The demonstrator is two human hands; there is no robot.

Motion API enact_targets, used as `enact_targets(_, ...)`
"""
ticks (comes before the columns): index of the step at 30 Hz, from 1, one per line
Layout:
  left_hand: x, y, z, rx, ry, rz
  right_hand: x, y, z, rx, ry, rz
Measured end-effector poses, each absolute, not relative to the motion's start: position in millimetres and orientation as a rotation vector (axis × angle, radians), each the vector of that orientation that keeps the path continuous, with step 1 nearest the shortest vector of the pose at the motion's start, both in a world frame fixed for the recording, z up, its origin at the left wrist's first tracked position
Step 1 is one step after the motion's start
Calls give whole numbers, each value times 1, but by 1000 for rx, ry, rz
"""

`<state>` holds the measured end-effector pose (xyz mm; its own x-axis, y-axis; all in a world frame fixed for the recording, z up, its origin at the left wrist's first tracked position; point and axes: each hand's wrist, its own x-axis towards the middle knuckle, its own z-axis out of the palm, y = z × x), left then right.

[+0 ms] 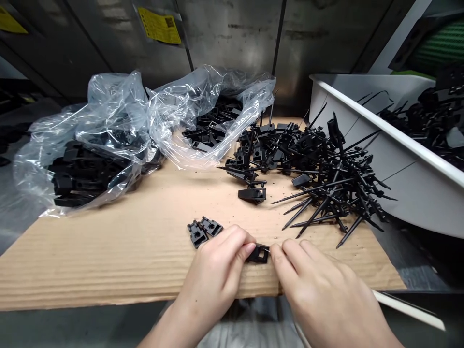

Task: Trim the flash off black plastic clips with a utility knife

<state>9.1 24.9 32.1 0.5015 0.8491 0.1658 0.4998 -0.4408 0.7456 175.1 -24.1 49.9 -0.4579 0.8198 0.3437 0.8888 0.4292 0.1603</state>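
Observation:
A small black plastic clip-like part (261, 254) with a square opening lies near the front edge of the cardboard. My left hand (221, 266) pinches its left end between thumb and forefinger. My right hand (319, 285) is closed at the part's right end, fingers bent down. A thin bright glint shows at those fingertips, but what they grip is hidden. Behind the right hand a long off-white strip (409, 310) sticks out; I cannot tell whether it belongs to something held. Just beyond my left hand rest two similar black parts (203, 231), side by side.
A tangled heap of black parts with long thin sprues (326, 179) covers the right of the cardboard (108, 261). Clear plastic bags of black pieces, one at left (119, 96) and one at centre (174, 111), stand behind. A white bin (398, 193) borders the right side.

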Motion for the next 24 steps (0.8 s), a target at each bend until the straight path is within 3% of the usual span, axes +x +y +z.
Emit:
enact_targets(13, 12, 27, 36, 2112, 1146, 645, 186, -32, 26, -1323, -2327, -355)
enact_targets(20, 12, 26, 35, 2103, 1143, 675, 173, -29, 37, -1496, -2359, -506)
enact_targets(24, 8, 26, 34, 2029, 1120, 735, 182, -30, 48, -1533, -2394, -310)
